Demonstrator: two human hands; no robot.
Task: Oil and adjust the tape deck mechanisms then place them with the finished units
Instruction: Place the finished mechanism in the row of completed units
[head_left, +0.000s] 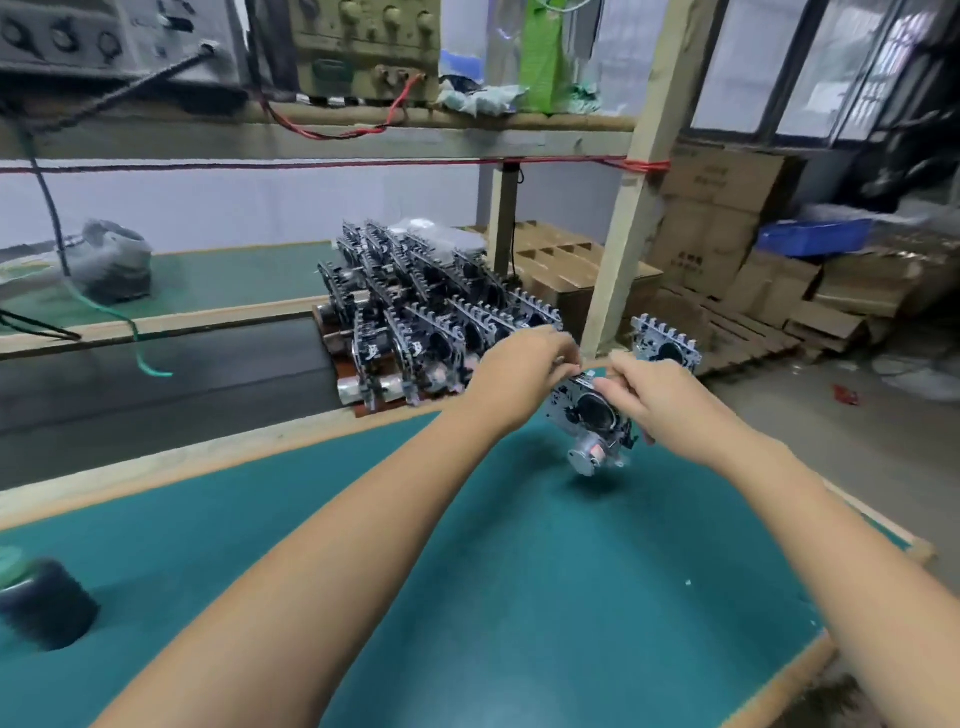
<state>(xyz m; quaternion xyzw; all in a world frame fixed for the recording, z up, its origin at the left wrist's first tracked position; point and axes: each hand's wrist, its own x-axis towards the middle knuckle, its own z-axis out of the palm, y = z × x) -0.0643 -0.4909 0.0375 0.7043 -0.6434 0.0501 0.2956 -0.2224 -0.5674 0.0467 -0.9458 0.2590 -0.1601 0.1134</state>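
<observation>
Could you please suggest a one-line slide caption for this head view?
Both hands, left and right, hold a tape deck mechanism above the green mat, beside stacked mechanisms.

Near the wooden post (618, 244), stacked finished units (415, 312) block its left and a lone mechanism (666, 343) its right, while green mat (519, 571) lies open before it.

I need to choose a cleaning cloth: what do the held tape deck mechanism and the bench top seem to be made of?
Tape deck mechanism: apparently bright stamped metal, shiny silver edges, with black parts, possibly plastic, and a cylindrical metal-looking motor below. Bench top: matte teal mat, rubber or vinyl by its dull, even look, edged with pale unfinished wood.
</observation>
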